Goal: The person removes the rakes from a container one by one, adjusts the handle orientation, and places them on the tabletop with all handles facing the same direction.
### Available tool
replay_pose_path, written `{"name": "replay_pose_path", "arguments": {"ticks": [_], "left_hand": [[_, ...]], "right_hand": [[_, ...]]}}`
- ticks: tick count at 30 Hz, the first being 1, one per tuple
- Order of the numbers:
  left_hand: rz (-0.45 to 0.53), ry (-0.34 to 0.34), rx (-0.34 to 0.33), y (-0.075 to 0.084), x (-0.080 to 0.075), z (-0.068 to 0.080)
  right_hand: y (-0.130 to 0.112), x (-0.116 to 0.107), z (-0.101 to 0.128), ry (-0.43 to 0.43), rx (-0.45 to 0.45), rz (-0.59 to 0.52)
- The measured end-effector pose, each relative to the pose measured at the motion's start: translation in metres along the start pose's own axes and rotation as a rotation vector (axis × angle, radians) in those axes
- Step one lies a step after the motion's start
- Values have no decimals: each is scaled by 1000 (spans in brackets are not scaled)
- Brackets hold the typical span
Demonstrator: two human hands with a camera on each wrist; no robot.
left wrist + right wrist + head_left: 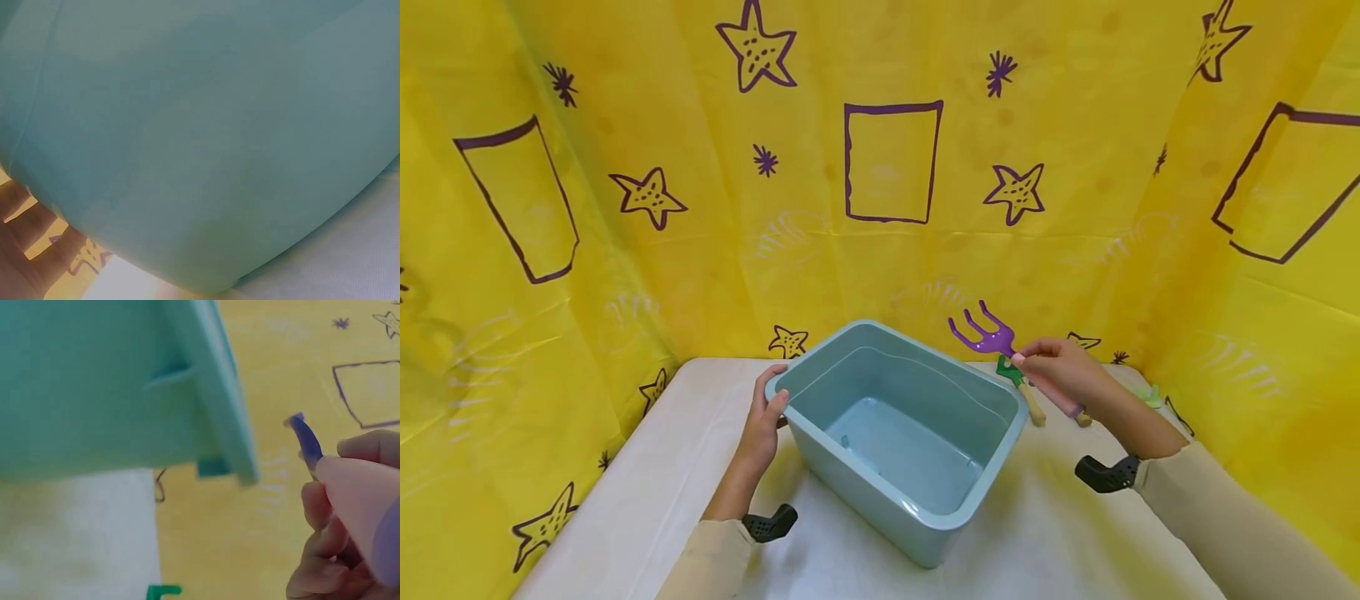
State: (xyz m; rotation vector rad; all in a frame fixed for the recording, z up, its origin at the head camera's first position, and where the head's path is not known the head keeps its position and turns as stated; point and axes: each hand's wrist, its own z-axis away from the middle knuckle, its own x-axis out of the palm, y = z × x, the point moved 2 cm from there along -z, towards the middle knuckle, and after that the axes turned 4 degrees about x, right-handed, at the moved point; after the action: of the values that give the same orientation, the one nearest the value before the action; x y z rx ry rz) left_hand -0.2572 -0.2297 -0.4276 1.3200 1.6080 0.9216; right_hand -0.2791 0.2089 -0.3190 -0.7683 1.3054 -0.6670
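Note:
A light blue plastic tub [958,390] stands empty on the white table [647,492]. My left hand [765,417] grips the tub's left rim, thumb over the edge; the left wrist view is filled by the tub's wall [206,137], with fingers [25,231] at the lower left. My right hand [1067,372] holds a purple toy rake [988,337] by its pink handle, lifted just behind the tub's far right corner, prongs pointing up and left. The right wrist view shows the rake's purple head [306,439] beside the tub's rim [219,381].
A green toy tool with a wooden handle [1026,393] lies on the table behind the tub, under my right hand. A small pale green object [1150,393] sits at the far right. Yellow patterned cloth [887,167] walls the table on three sides.

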Motion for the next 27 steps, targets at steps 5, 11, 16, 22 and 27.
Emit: {"name": "replay_pose_path", "arguments": {"ticks": [5, 11, 16, 22, 27], "left_hand": [[3, -6, -2, -1, -1, 0], [7, -4, -12, 1, -1, 0], [20, -4, -12, 2, 0, 1], [25, -11, 3, 2, 1, 1], [25, -4, 4, 1, 0, 1]], "right_hand": [[24, -4, 15, 44, 10, 17], [54, 0, 28, 50, 24, 21], [84, 7, 34, 60, 62, 50], [113, 17, 45, 72, 119, 54], [132, 27, 49, 68, 188, 61]]}}
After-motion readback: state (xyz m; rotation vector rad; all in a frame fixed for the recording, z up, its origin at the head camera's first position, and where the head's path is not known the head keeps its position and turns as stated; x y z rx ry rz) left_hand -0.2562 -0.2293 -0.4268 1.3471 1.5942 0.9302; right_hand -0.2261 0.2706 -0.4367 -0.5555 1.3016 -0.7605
